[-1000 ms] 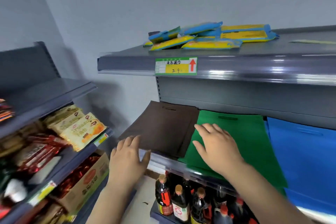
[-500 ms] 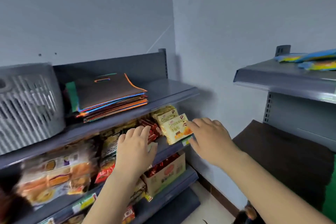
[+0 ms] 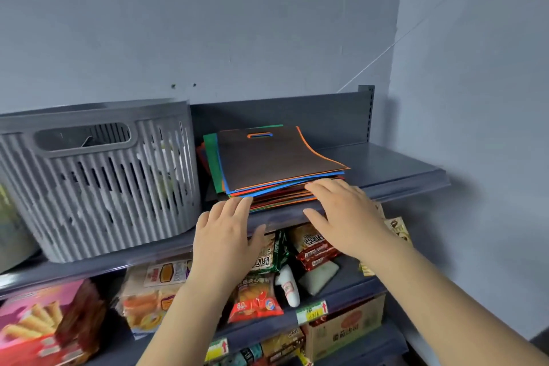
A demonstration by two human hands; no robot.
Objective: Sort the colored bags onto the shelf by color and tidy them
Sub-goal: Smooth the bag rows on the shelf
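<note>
Grey shelf [image 3: 386, 166] carries stack of colored bags [image 3: 276, 163], brown one on top, beside slatted basket [image 3: 98, 178]. Left hand [image 3: 225, 235] fingers straight, released, tips near stack's front edge — contact unclear. Right hand [image 3: 341, 214] fingers extended onto stack's front corner, thumb spread, grasping nothing. Lower bags show only as edges.

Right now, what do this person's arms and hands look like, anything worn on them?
Both are bare: the left hand and right hand show no gloves, rings, watch or bands, and no sleeve covers either forearm as far as the picture's lower edge.
</note>
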